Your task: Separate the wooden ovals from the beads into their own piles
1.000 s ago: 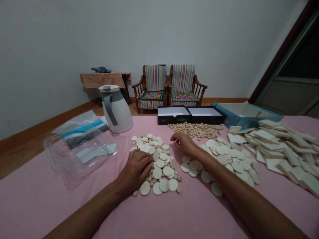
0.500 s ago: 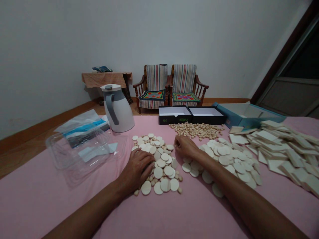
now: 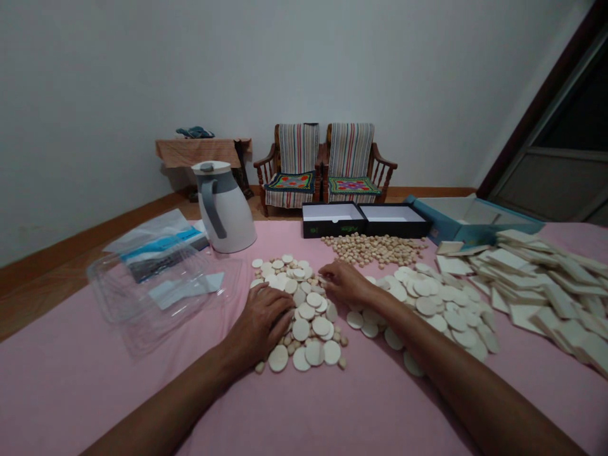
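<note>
My left hand (image 3: 263,316) lies flat over the left side of a mixed pile, fingers stretched and a little apart, palm down. The pile holds pale round wooden discs (image 3: 301,329) with small round wooden beads (image 3: 287,341) between and under them. At the pile's upper right edge, my right hand (image 3: 346,284) has its fingertips closed on a wooden disc, which they mostly cover. Beneath my right forearm spreads a second heap of wooden discs (image 3: 456,320). Beyond that hand lies a heap of small wooden beads (image 3: 375,248).
Square wooden tiles (image 3: 555,278) are heaped at the right. Behind stand two black boxes (image 3: 332,228) and a blue box (image 3: 475,231). A white-and-grey jug (image 3: 230,212) and clear plastic trays (image 3: 114,304) are at the left, on a pink cloth (image 3: 361,411).
My right hand has moved a little left onto the mixed pile's edge, its fingers reaching out over a disc that was in view before. My left hand has stayed put.
</note>
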`<state>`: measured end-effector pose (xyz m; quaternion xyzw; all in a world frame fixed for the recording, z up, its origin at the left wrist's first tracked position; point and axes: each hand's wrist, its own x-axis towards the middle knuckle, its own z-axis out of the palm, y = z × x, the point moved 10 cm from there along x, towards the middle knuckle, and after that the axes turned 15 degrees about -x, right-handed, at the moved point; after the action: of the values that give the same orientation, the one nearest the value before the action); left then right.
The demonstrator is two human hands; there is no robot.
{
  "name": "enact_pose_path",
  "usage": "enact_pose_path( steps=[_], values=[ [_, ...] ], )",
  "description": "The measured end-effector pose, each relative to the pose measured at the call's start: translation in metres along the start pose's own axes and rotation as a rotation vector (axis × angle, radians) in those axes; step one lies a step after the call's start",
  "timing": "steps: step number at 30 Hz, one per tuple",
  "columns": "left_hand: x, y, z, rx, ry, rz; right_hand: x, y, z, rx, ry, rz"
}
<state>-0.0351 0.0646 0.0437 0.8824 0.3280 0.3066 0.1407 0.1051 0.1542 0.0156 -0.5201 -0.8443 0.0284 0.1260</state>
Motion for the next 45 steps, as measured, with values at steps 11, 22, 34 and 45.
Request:
enact_pose_path(
  steps=[11, 22, 34, 45],
  values=[
    [0.001, 0.001, 0.000, -0.010, -0.005, -0.007, -0.001, 0.005, 0.003, -0.045, -0.040, 0.056],
    [0.000, 0.000, 0.000, -0.009, 0.008, 0.006, -0.066, 0.039, -0.068, -0.137, -0.229, 0.059],
    [0.000, -0.001, 0.001, 0.009, 0.003, 0.008, -0.078, -0.040, -0.046, -0.122, -0.020, 0.041],
    [0.001, 0.001, 0.000, 0.017, -0.002, 0.016, -0.075, -0.023, -0.038, -0.005, 0.039, 0.080]
  ],
)
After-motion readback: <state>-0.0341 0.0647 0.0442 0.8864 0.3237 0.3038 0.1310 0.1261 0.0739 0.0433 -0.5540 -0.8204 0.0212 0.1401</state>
